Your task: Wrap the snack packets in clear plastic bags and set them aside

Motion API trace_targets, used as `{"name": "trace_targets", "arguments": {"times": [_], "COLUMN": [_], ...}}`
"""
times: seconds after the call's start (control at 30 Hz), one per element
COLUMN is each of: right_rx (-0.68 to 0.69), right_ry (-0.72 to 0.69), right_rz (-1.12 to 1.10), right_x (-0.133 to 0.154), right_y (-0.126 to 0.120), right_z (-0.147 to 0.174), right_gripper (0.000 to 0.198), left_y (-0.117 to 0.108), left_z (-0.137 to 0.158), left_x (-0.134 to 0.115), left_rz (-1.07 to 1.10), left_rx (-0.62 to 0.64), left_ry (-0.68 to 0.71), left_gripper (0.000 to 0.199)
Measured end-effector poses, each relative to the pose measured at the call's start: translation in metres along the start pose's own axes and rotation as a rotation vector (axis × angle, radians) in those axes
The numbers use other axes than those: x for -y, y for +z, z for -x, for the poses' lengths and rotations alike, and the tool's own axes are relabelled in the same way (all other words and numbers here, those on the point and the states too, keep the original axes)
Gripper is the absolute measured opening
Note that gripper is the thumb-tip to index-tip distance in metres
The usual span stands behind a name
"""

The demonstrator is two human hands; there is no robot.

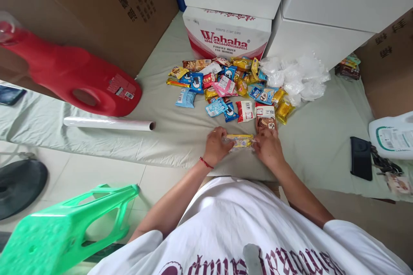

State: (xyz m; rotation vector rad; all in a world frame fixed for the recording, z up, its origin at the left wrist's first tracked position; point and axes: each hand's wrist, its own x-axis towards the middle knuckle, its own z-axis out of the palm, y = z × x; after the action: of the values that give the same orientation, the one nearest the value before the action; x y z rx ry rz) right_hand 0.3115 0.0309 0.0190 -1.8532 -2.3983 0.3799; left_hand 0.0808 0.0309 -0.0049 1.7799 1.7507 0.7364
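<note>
Close to the front edge of the cloth-covered surface, a small yellow snack packet (240,141) with clear plastic around it lies between my hands. My left hand (217,146) pinches the left end of the plastic; a red string bracelet (206,163) is on that wrist. At the right end, my right hand (268,148) has its fingers closed on the same packet. Just beyond my right fingers lies a brown snack packet (266,123). Farther off spreads a loose pile of wrapped snacks (224,86) in blue, yellow, red and pink.
Crumpled clear plastic bags (300,75) lie right of the pile, before white boxes (325,43). A Wahaha carton (226,36) stands behind. Left are a white roll (108,123), a red jug (80,73) and a green stool (74,223). A black phone (361,159) lies right.
</note>
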Motion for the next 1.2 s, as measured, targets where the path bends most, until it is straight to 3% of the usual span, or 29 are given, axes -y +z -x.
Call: {"name": "trace_targets", "arguments": {"times": [0.07, 0.13, 0.27, 0.4, 0.57, 0.63, 0.7, 0.77, 0.87, 1.0, 1.1, 1.2], "right_rx": [0.032, 0.083, 0.027, 0.046, 0.139, 0.111, -0.013, -0.240, -0.684, -1.099, -1.099, -1.030], "right_ry": [0.091, 0.201, 0.353, 0.381, 0.418, 0.426, 0.406, 0.387, 0.451, 0.743, 1.055, 1.174], "right_rz": [-0.113, -0.407, -1.230, -1.720, -1.843, -1.813, -1.764, -1.679, -1.534, -1.497, -1.409, -1.349], "right_x": [0.009, 0.021, 0.040, 0.046, 0.059, 0.061, 0.049, 0.014, -0.078, -0.221, -0.298, -0.344], "right_y": [0.009, 0.019, 0.036, 0.038, 0.040, 0.037, 0.026, 0.006, -0.035, -0.082, -0.098, -0.101], "right_z": [0.008, 0.013, 0.014, 0.017, 0.019, 0.018, 0.018, 0.017, 0.010, -0.022, -0.066, -0.115], "right_gripper": [0.020, 0.022, 0.029, 0.039, 0.036, 0.037, 0.038, 0.037, 0.034, 0.028, 0.022, 0.016], "left_y": [0.004, 0.013, 0.037, 0.043, 0.031, 0.022, 0.009, -0.008, -0.032, -0.047, -0.044, -0.040], "left_z": [0.010, 0.023, 0.041, 0.045, 0.048, 0.050, 0.053, 0.055, 0.053, 0.045, 0.040, 0.038], "left_x": [-0.012, -0.023, -0.027, -0.011, -0.001, -0.001, 0.004, 0.016, 0.050, 0.090, 0.097, 0.093], "left_rz": [0.012, -0.087, -0.301, -0.333, -0.114, 0.050, 0.192, 0.216, 0.075, -0.199, -0.322, -0.376], "left_rx": [0.007, -0.015, 0.060, 0.154, 0.285, 0.259, 0.174, 0.022, -0.194, -0.277, -0.259, -0.230], "left_ry": [0.072, 0.207, 0.509, 0.629, 0.831, 0.861, 0.821, 0.704, 0.493, 0.258, 0.264, 0.366], "left_gripper": [0.014, 0.004, 0.022, 0.017, 0.031, 0.034, 0.034, 0.030, 0.019, 0.011, 0.011, 0.010]}}
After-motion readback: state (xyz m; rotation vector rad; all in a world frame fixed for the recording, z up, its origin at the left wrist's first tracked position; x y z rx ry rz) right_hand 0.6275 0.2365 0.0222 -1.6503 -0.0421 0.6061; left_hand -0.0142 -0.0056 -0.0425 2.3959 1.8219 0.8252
